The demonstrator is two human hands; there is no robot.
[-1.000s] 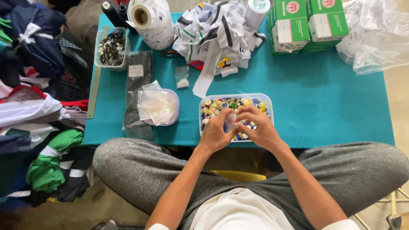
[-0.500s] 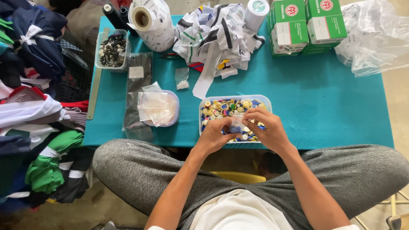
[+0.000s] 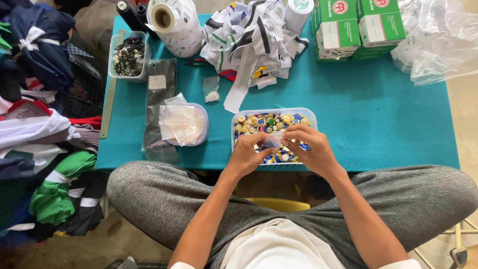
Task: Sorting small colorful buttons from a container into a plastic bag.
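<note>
Clear plastic bag point(image 3: 273, 141) (small, crumpled) pinched between both hands point(image 3: 281, 152) over button tray point(image 3: 239, 119).

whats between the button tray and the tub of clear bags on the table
In the head view, only bare teal tablecloth lies between the button tray and the tub of clear bags; a tiny bag sits farther back.

Teal cloth-covered table point(image 3: 388, 124); clear plastic rectangular tray point(image 3: 238, 130) of yellow, blue, green, white round buttons point(image 3: 271, 124); white fabric strips with black, green stripes point(image 3: 249, 35); green-and-white cardboard boxes point(image 3: 358, 25); grey trousers point(image 3: 164, 199).
</note>
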